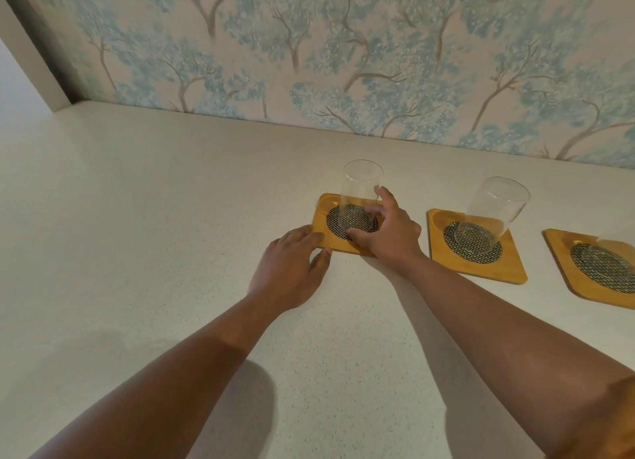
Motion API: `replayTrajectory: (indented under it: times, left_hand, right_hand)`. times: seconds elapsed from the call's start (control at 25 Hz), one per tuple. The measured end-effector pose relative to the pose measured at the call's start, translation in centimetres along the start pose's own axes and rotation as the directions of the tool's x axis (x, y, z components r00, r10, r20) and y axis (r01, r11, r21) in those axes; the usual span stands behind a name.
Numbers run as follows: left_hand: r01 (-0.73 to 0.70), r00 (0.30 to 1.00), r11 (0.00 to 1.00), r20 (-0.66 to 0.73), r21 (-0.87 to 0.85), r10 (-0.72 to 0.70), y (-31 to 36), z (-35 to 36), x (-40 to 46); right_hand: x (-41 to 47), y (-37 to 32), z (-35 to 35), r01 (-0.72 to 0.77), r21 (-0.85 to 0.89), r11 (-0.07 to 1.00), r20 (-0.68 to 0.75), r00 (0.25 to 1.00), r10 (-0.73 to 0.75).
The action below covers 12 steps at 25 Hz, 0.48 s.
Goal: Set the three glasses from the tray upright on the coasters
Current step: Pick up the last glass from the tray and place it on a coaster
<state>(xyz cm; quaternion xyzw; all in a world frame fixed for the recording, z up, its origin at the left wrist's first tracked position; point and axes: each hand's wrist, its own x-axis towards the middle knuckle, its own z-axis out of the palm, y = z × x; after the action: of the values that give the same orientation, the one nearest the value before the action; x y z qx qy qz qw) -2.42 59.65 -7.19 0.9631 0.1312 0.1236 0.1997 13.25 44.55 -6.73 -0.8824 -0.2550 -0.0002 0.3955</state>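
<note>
I've got a tall clear cylindrical glass standing upright on the dark woven round inset of a square bamboo coaster, and my right hand is wrapped round its lower half, thumb low at the near side and index finger high on the right wall, so that hand is closed on the glass. My left hand lies flat on the pale speckled countertop just to the left of that, fingertips pressing the coaster's near left corner, fingers extended and gripping nothing. The two hands sit close together but not touching. Off to the right of my right hand, a second clear glass stands on a second bamboo coaster, looking tilted in the wide lens; I cannot tell whether it truly leans. Further right again, at the frame's edge, a third bamboo coaster carries the base of a third glass, mostly cut off. Beyond everything rises wallpaper painted with blue-green trees, meeting the countertop behind the glasses.
</note>
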Motion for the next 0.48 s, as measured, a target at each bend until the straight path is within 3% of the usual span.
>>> replayTrajectory:
  times: [0.48]
  left_hand:
    - [-0.013,1.0,1.0,-0.003,0.013,0.013,-0.06,0.04,-0.02]
  right_hand:
    - [-0.02,0.07,0.31,0.008,-0.037,0.999,-0.032,0.999,-0.009]
